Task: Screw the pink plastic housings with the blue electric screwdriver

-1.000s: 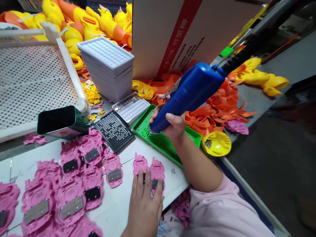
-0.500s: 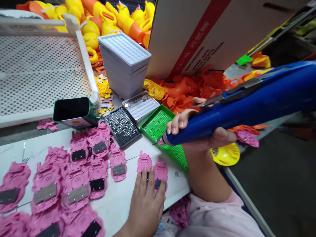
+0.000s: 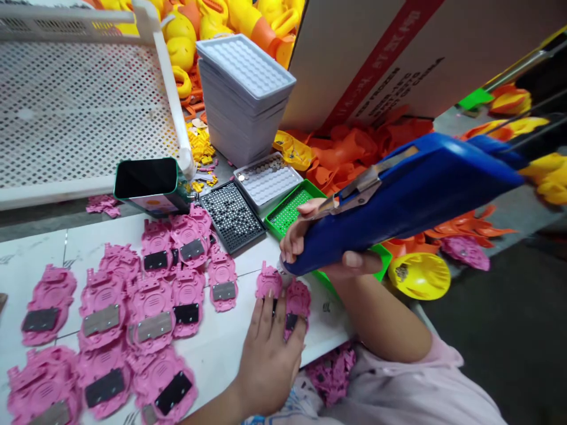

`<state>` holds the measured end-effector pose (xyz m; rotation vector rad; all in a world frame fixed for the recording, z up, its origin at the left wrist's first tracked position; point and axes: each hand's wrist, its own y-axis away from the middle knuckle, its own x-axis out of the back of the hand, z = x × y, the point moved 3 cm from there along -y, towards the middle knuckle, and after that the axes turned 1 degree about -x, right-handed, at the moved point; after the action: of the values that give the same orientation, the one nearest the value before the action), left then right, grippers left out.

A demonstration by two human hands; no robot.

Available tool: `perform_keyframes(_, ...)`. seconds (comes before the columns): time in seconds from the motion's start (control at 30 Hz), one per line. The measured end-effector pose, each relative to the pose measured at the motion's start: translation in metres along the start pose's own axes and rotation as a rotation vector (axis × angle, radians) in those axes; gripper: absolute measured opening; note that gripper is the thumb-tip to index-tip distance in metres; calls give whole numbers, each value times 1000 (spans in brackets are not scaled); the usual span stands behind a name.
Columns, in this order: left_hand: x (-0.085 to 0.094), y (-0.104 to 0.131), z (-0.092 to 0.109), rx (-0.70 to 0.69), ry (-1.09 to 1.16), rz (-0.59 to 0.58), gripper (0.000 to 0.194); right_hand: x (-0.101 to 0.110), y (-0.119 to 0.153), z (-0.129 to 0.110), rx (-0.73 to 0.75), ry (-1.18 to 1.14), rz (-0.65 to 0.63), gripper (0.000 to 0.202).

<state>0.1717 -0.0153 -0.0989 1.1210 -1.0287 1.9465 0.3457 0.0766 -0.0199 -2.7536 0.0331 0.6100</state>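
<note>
My left hand [image 3: 272, 348] lies flat with fingers stretched over two pink plastic housings, a left one [image 3: 268, 280] and a right one [image 3: 297, 300], near the table's front edge. Dark plates on both are partly under my fingers. Wrapped in my right hand [image 3: 296, 239] is a blue electric screwdriver [image 3: 376, 218] with a metal lever along its top. It slants down to the left, its nose just above the two housings; the bit cannot be made out. Left of my hands lie several more pink housings [image 3: 104, 316] with grey or black screwed-on plates.
A black perforated tray [image 3: 233, 218], a green perforated tray [image 3: 290, 212] and a white tray of small round pieces [image 3: 268, 180] stand behind. Further back are stacked white trays [image 3: 243, 100], a green-edged container [image 3: 148, 183], a white crate [image 3: 170, 100] and a carton [image 3: 354, 65]. A yellow part [image 3: 419, 277] lies right.
My right hand has brought the screwdriver's nose left and down toward the pink housings, and its tail has swung away from me. My left hand stays on the housings. The view has shifted slightly.
</note>
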Motion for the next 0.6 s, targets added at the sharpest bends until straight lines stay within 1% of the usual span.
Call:
perform_keyframes(0.1,-1,0,0,5,5,-10,37,0,0,2,5,1,6,54)
perform_keyframes(0.2,-3,1,1,1,6,-18,38,-2,1,4,12,13,-24,53)
perform_keyframes(0.4,-2,3,2,9,21,7,37,-6,5,2,16,59,-65,52)
perform_keyframes(0.6,1,0,2,2,47,30,38,-15,9,0,37,185,-220,48)
